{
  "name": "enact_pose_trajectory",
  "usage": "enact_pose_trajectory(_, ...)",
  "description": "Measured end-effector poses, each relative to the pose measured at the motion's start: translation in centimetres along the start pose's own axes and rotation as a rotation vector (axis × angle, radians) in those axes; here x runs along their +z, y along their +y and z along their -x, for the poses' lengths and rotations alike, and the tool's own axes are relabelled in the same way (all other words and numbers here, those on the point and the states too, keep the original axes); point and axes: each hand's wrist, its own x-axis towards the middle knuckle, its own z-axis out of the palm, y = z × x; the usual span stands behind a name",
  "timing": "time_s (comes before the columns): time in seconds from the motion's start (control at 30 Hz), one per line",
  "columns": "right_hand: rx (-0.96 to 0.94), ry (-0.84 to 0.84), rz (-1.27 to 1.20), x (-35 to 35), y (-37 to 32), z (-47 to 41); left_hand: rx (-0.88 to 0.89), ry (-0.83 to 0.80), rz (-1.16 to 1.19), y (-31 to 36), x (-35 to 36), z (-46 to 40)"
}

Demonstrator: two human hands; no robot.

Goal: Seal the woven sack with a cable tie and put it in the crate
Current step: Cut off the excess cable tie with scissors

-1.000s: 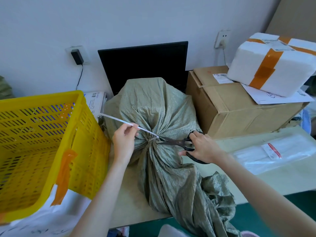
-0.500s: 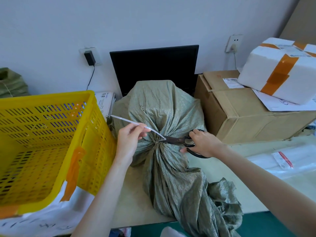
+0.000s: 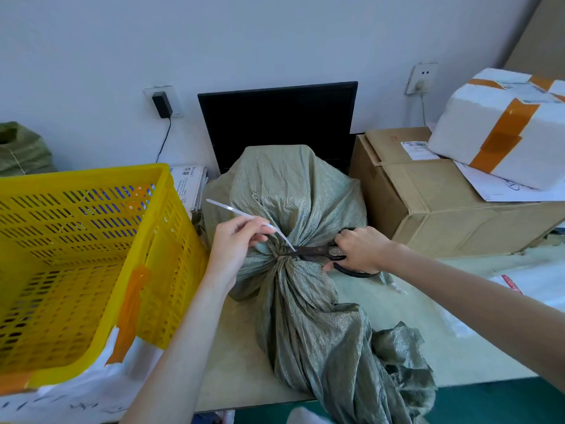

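- Head view: woven sack (image 3: 293, 194), grey-green, lies on the table (image 3: 382, 325); full body toward the wall, cinched neck at mid-length, loose mouth trailing over the table's near edge.
- Cable tie (image 3: 241, 213), white, its loose tail rising up and to the left from the sack's neck, near end down at the blades; loop round the neck too small to make out.
- Left hand (image 3: 234, 243), just left of the sack's neck, fingers curled, thumb and fingertips pinching the tie's tail partway along.
- Right hand (image 3: 360, 247), just right of the sack's neck, fingers curled through the black handle loops of the scissors (image 3: 318, 251).
- Scissors lie level, dark blades pointing left at the neck, tips meeting the tie's tail close to the gathered cloth. Blades nearly together; cannot tell if the tail is already cut through.
- Yellow crate (image 3: 91, 185), slotted walls, stands left of the sack, near corner just beside the left forearm; strips of orange tape on its wall; sits on white sheeting.
- Black monitor (image 3: 275, 117) directly behind the sack, against the wall.
- Cardboard box (image 3: 434, 209) right of the sack and behind it; white foam box (image 3: 489, 127) with orange tape sits on top.
- Clear plastic bags (image 3: 519, 289) right of the sack, on the table.
- Second green sack (image 3: 21, 148) far left of the woven sack, behind the crate.
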Motion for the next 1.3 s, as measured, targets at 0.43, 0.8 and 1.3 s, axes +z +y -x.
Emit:
enact_pose_trajectory(0.43,-0.072,0.031,0.091,-0.1,0.5,0.3,-0.033,0.014,0.008,-0.4,0.2,0.0)
enact_pose_trajectory(0.8,-0.060,0.057,0.078,0.9,0.3,0.5,-0.035,-0.005,-0.001,-0.4,0.5,0.3)
enact_pose_trajectory(1.3,0.059,0.166,-0.029,4.7,0.2,1.6,-0.069,0.115,0.115,-1.8,-0.1,0.7)
